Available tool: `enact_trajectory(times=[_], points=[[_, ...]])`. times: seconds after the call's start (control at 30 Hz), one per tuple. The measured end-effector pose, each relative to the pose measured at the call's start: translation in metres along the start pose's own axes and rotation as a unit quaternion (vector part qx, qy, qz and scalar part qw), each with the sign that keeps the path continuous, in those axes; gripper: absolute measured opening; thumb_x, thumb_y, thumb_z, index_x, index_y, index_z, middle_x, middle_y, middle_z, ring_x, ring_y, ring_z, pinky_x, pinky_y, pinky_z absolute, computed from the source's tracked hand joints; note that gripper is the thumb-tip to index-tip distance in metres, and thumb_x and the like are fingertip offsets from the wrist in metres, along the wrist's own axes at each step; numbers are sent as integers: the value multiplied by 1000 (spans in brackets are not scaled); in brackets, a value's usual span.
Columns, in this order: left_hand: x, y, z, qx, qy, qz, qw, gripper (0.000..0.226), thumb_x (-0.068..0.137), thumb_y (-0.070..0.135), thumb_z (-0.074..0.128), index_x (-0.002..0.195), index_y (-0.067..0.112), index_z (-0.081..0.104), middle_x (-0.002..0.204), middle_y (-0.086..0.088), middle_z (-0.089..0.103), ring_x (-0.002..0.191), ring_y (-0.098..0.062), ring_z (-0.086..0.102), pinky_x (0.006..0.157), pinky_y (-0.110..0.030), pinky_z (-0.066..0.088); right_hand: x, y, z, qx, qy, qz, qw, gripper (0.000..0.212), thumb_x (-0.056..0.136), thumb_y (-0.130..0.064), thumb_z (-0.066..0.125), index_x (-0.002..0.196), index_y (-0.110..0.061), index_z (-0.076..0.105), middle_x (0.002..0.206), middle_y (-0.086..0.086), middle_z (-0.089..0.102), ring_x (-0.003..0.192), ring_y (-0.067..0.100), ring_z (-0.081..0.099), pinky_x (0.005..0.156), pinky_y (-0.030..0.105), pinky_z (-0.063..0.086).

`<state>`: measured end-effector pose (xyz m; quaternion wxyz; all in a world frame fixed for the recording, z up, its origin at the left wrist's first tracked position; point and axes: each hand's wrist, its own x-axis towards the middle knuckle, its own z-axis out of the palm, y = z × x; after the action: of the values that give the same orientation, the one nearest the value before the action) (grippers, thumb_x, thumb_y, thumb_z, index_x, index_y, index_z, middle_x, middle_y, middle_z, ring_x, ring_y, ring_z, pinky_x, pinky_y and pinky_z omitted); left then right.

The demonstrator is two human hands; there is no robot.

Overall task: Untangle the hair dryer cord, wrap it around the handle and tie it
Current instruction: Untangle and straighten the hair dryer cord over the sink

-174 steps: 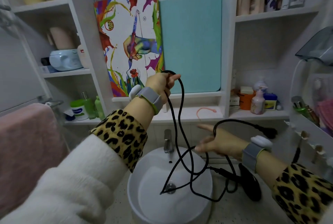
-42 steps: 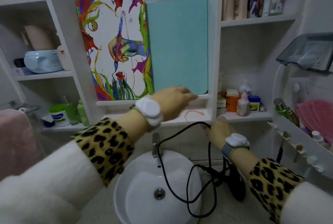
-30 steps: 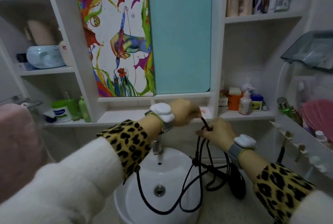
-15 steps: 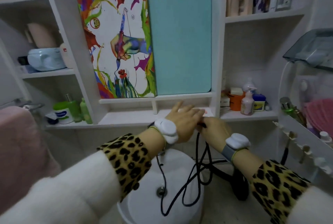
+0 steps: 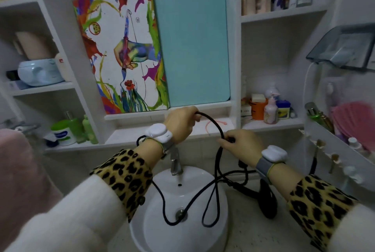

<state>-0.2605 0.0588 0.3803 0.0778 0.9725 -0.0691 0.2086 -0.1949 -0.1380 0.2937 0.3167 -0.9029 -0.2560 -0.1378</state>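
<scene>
The left hand [image 5: 180,123] is raised just under the mirror ledge, fingers curled closed around the black cord [image 5: 215,128]. From that fist the cord arches over and down to the right hand [image 5: 241,143], which sits lower and to the right, pinching the same cord between thumb and bent fingers. The stretch between the two hands forms a short curved span in open air above the tap [image 5: 175,163].

Below the right hand the cord drops in several loops that hang over the white sink basin [image 5: 154,223], one loop passing near the drain; another strand runs back behind the left wrist. The hair dryer [image 5: 267,201] lies dark on the counter beneath the right forearm, right of the basin, with cord strands crossing toward it.

The shelf edge [image 5: 125,139] runs close behind both hands. A white rack [image 5: 332,150] stands near the right wrist's outer side. Room is freest above the basin, between the forearms.
</scene>
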Motion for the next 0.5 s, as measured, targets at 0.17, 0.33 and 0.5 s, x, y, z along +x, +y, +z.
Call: enact_trajectory(times=[0.17,0.33,0.5], points=[[-8,26,18,125,-144,95,977,49,92,40,60,131,13,49,123,-11,60,110,-30,58,88,-39,49,2,-16,10,-7,5,-29,1000,18,81,-36,70,95,-27,75,91,-1,74,83,20,66,64,27,48],[1,12,28,171,-154,8,973,39,93,54,52,106,21,70,104,-8,69,96,-32,65,72,-32,47,2,-12,11,74,-20,-45,996,21,76,-21,77,97,-27,75,94,-6,74,82,9,65,70,18,50],[-7,-35,12,-11,-90,-65,994,33,98,42,50,88,20,72,94,-5,73,88,-26,66,77,-36,53,3,13,-11,333,41,40,941,23,82,-4,72,102,-16,73,99,1,72,79,-1,64,61,9,48]])
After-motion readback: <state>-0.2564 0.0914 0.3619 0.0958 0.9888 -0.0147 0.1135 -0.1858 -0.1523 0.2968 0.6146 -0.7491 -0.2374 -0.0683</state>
